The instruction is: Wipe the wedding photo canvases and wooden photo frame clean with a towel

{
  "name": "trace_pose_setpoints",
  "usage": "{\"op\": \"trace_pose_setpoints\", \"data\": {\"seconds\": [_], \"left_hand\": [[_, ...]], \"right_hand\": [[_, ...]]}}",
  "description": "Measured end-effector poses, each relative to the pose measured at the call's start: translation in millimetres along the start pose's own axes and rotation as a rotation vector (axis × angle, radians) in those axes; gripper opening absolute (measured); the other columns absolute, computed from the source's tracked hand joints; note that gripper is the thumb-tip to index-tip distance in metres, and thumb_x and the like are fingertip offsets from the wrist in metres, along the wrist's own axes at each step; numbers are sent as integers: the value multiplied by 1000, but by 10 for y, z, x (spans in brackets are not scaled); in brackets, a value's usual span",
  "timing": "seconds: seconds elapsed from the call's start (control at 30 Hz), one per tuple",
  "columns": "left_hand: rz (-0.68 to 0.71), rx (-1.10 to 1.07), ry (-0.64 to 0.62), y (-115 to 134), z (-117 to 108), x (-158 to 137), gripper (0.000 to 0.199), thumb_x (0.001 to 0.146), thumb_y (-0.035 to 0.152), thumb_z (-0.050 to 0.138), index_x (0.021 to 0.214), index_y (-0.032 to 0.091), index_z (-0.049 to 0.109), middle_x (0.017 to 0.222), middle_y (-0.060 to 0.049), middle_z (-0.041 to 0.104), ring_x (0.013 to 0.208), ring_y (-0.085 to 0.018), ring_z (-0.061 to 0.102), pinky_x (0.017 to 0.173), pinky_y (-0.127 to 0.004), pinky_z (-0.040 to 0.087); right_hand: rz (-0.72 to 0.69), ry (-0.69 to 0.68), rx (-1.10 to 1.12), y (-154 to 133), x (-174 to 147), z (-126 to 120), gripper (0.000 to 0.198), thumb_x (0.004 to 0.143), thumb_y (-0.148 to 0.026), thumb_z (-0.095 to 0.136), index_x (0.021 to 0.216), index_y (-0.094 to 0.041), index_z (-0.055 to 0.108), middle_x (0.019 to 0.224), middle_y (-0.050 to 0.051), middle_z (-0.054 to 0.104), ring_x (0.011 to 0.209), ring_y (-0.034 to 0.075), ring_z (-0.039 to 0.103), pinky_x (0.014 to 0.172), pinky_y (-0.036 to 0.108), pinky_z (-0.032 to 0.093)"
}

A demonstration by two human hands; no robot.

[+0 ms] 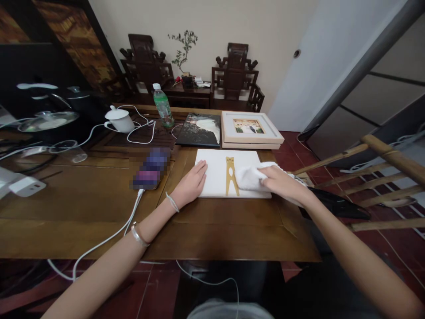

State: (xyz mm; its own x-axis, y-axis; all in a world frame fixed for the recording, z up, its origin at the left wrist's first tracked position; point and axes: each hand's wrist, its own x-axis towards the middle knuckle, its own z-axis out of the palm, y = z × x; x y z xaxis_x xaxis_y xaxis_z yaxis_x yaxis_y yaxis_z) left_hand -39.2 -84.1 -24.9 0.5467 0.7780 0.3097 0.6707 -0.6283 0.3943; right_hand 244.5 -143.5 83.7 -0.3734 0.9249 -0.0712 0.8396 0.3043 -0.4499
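A white flat panel (212, 175) lies on the table in front of me, with a gold, long-legged cat-shaped piece (229, 175) at its middle. My left hand (192, 180) rests at the panel's left edge, fingers stretched out along it and holding nothing. In my right hand (277, 179) a white cloth (249, 178) is bunched up, lying over the panel's right part, just beside the gold piece. The cloth hides that part of the panel.
Behind the panel lie a dark wedding photo panel (199, 130) and stacked light-wood picture frames (250, 128). A green-labelled bottle (162, 106), a white lidded cup (119, 119) and a blurred-out phone (151, 168) with a white cable (133, 212) are to the left. A wooden rack (395, 164) stands right.
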Motion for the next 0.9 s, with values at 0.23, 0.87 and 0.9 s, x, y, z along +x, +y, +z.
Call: {"op": "trace_pose_setpoints", "data": {"seconds": [0.23, 0.87, 0.9], "left_hand": [[-4, 9, -12, 8, -7, 6, 50, 96, 24, 29, 136, -2, 44, 148, -24, 39, 142, -29, 32, 119, -46, 25], [2, -25, 10, -12, 15, 1, 48, 96, 25, 31, 137, 6, 45, 150, -19, 40, 142, -29, 32, 118, -47, 27], [2, -24, 10, -11, 16, 1, 47, 96, 25, 31, 137, 6, 45, 150, -19, 40, 142, -28, 32, 118, -47, 27]], "right_hand": [[162, 333, 155, -50, 746, 165, 11, 66, -14, 39, 69, -20, 48, 82, 6, 64, 76, 23, 53, 64, 30, 34], [-130, -19, -69, -793, -294, 572, 18, 67, -6, 38, 73, -20, 48, 79, 5, 59, 76, 19, 51, 73, 32, 37], [-119, -3, -89, -770, -256, 574, 18, 68, -7, 38, 73, -20, 49, 78, 5, 59, 74, 19, 50, 70, 31, 36]]}}
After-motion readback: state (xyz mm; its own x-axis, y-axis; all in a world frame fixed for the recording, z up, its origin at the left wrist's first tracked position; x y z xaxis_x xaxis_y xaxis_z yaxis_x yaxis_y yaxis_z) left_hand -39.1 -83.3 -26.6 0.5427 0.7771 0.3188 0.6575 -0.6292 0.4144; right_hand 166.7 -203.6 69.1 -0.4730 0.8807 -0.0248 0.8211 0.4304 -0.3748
